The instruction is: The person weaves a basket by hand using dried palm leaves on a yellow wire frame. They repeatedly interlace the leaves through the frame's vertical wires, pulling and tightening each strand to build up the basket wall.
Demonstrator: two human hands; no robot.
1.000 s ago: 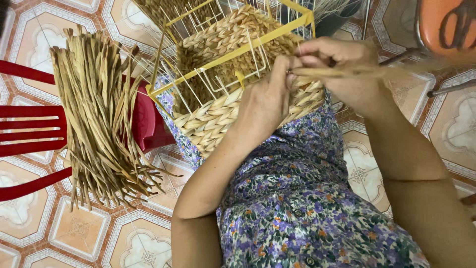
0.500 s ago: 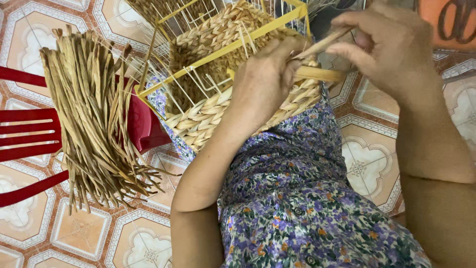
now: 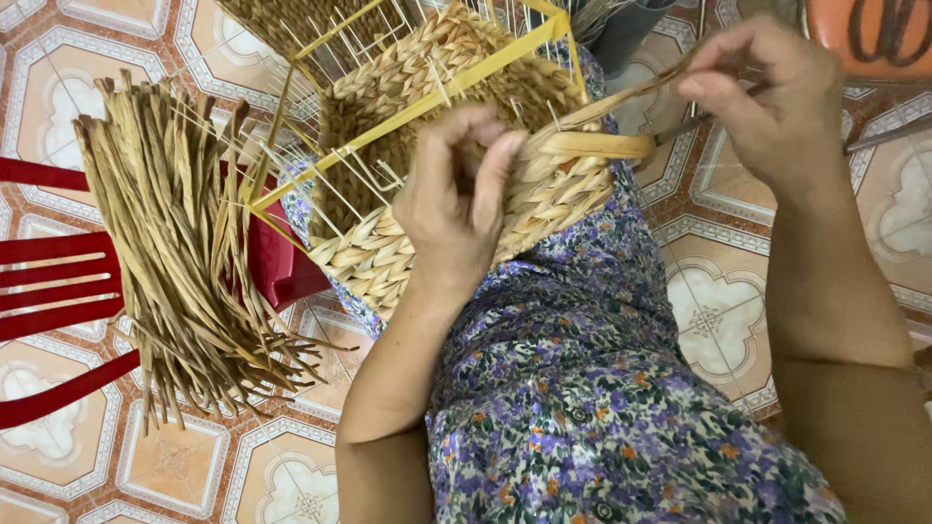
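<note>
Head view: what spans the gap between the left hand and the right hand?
In the head view, a flat tan straw strand runs from the left hand, on the half-woven straw basket, to the right hand.

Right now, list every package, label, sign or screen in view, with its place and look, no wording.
Orange object, top right corner beyond the right hand: rounded, orange, dark painted marking, mostly cut off.
No packages, labels or screens otherwise.
</note>
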